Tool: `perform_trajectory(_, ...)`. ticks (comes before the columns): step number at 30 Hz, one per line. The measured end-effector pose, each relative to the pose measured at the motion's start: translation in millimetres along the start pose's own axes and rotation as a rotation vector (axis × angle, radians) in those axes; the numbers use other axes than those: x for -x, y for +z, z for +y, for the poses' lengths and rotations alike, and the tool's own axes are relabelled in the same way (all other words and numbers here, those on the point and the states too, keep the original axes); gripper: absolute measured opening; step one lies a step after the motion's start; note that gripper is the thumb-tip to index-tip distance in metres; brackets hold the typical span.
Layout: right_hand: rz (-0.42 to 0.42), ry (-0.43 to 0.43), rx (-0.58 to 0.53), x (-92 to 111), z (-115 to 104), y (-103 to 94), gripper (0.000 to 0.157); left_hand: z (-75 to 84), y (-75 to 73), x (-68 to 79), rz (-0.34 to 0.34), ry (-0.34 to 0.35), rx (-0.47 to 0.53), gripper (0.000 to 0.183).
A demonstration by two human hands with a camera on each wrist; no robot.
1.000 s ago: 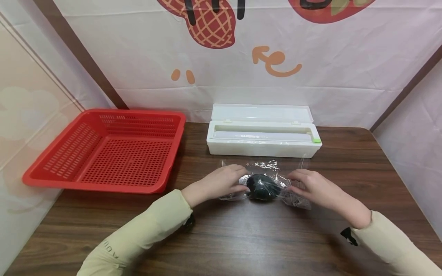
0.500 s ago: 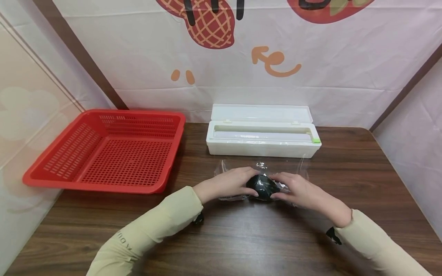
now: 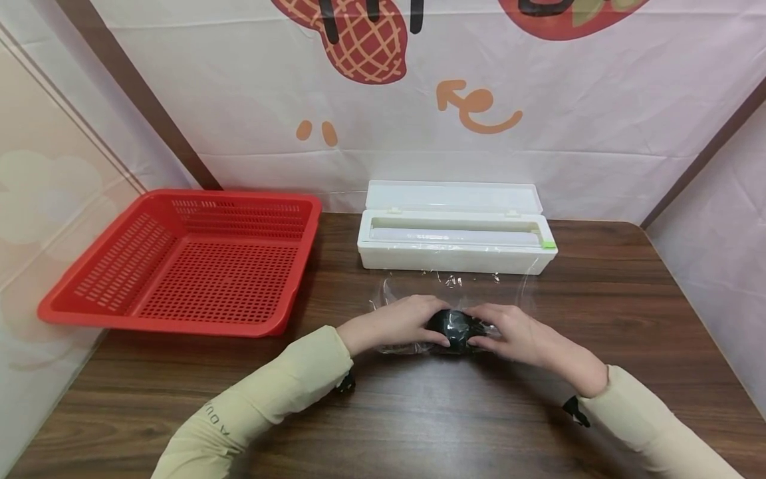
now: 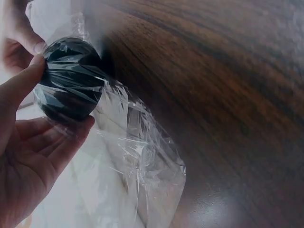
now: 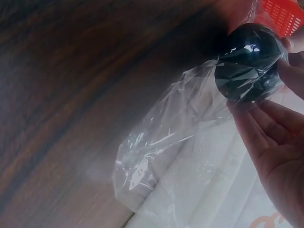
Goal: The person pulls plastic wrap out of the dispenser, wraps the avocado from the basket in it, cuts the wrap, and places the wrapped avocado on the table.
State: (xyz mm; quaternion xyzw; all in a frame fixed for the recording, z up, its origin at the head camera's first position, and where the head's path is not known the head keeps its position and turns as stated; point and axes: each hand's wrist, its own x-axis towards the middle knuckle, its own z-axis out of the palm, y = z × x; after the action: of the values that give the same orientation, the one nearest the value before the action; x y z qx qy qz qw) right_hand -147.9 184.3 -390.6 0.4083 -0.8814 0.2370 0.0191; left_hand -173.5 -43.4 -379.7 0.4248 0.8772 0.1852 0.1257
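Note:
A smooth, rounded, dark green-black object point(image 3: 453, 327) lies at the middle of the table, wrapped in clear cling film point(image 4: 142, 156). My left hand point(image 3: 402, 322) holds its left side, thumb in front and fingers behind, as the left wrist view shows. From the other side my right hand point(image 3: 513, 330) grips it through the film the same way. Both thumbs come close together on its near side. Loose film trails outward on both sides, and a sheet of it stretches back toward the white box. The exact kind of the dark object cannot be told under the wrinkled film.
Behind the hands stands a white cling film dispenser point(image 3: 455, 258), its lid raised and a roll inside, with a green piece at its right end. A red perforated plastic basket point(image 3: 293, 286) sits at the left. A printed cloth hangs behind the wooden table point(image 3: 419, 426).
Both hands have come inward from the film's sides onto the dark object, the right one moving left and the left one slightly right. Over the last half second, the object has shifted slightly nearer.

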Motion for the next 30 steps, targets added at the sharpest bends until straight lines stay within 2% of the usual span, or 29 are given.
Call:
perform_trajectory(7,0.003,-0.025,-0.007,0.8,-1.8,-1.0,0.043,-1.6,-0.5,0.8,-0.008,0.025,0.067,0.051)
perform_trajectory(12,0.004,0.000,0.015,1.5,-2.3,-1.7,0.047,-5.6,-0.9,-3.5,-0.039,0.003,0.135,0.049)
perform_trajectory(17,0.049,0.008,0.049,2.8,-3.8,-3.4,0.052,-10.1,-2.0,-7.0,-0.069,-0.037,0.183,0.049)
perform_trajectory(19,0.080,-0.022,0.055,2.5,-4.6,-3.4,0.049,-10.7,-3.5,-7.4,-0.091,-0.069,0.209,0.050)
perform_trajectory(22,0.133,-0.111,0.051,1.0,-5.8,-2.6,0.041,-11.4,-5.7,-8.5,-0.112,-0.099,0.235,0.051)
perform_trajectory(26,0.175,-0.218,0.044,-1.5,-7.5,0.1,0.035,-12.5,-7.5,-11.2,-0.113,-0.108,0.218,0.052)
perform_trajectory(30,0.175,-0.232,0.042,-3.1,-8.1,2.7,0.038,-13.7,-8.0,-13.8,-0.106,-0.103,0.188,0.052)
